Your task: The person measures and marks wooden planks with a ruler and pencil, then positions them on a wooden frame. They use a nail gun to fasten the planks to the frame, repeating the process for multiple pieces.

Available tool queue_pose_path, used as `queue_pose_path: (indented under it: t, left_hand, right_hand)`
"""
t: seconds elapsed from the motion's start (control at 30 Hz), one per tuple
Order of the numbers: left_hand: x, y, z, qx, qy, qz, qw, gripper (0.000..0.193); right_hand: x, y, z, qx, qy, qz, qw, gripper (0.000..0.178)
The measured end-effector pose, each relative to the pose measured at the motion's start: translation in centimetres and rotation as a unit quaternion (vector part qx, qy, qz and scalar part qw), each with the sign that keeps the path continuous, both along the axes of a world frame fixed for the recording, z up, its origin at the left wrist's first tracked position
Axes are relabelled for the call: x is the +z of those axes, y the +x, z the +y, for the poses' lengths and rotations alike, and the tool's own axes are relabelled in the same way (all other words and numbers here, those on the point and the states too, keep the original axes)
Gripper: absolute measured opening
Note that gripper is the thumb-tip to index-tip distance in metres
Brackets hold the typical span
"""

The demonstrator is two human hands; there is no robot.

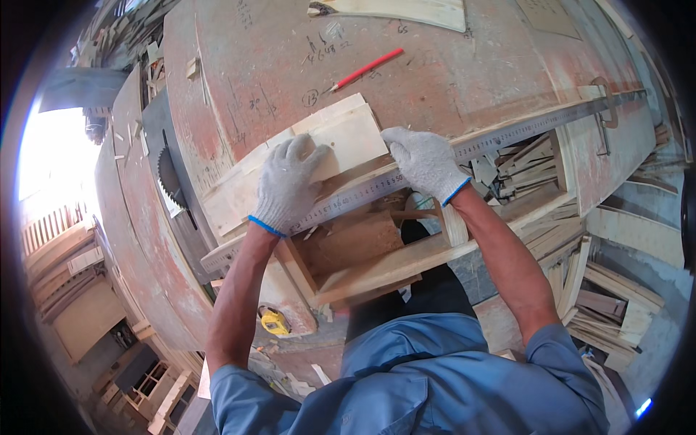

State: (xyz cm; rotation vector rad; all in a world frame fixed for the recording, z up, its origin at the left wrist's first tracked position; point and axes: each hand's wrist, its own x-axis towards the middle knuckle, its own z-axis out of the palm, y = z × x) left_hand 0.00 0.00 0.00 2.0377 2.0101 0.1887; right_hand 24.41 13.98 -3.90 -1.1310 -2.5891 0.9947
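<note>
A short stack of thin pale wooden boards point(351, 138) lies at a slant on the workbench, just beyond a long metal ruler point(500, 138). My left hand point(286, 181), in a grey knitted glove with a blue cuff, is closed over the left part of the boards, its thumb apart from the other fingers. At the boards' right end is my right hand point(424, 163), gloved alike, its fingers closed against the corner. The undersides of both hands are hidden. Beyond the boards lies a red pencil point(367, 70).
A circular saw blade point(169, 177) stands up through the bench at left. A clamp point(603, 127) sits at the ruler's right end. The near wooden frame point(391, 268) has openings with offcuts below. A yellow tape measure point(274, 320) lies near my left forearm. Scrap wood point(616, 297) is piled at right.
</note>
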Motion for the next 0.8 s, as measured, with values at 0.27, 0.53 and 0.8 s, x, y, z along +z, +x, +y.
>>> queue_pose_path:
  t: [0.27,0.53,0.8]
  left_hand:
    - [0.7,-0.3,0.5,0.007,-0.021,-0.004,1.000,0.063]
    - [0.2,-0.2,0.3,-0.009,-0.011,-0.001,1.000,0.064]
    - [-1.9,-2.1,-0.5,0.073,0.064,-0.023,0.995,0.060]
  right_hand:
    - [0.0,-0.4,0.7,0.007,-0.028,0.001,1.000,0.031]
    - [-0.8,0.0,0.5,0.007,-0.008,0.040,0.999,0.030]
    - [-0.7,-0.3,0.7,0.003,-0.021,0.008,1.000,0.034]
